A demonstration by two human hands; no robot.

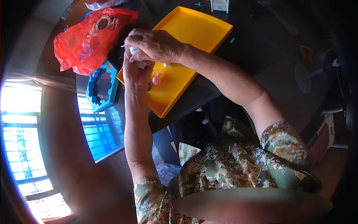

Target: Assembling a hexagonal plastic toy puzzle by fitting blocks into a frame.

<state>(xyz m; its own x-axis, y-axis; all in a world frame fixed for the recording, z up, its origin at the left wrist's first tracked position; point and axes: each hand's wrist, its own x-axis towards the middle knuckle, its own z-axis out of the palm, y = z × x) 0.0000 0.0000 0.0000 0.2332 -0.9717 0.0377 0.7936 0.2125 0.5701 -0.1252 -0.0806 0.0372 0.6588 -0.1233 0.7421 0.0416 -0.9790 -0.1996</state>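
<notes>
Both my hands meet over the left side of a shallow yellow tray (190, 25). Between them is a small white rounded piece (135, 49), too covered by fingers for its kind to show. My left hand (137, 71) grips it from below, fingers pointing up. From above and the right, my right hand (158, 45) closes its fingers and thumb around the same piece. Just right of my left wrist, a small pink rounded thing (156, 80) lies in the tray, with a thin stem leading to a pale end. A small dark round thing (149, 87) sits beside it.
A red plastic bag (80, 50) with a ring-shaped roll (103, 24) lies to the left. Below it is a blue toothed frame (112, 89). A white toy-like piece (220, 5) stands at the far edge, and small teal bits (232, 40) lie on the dark table (246, 52).
</notes>
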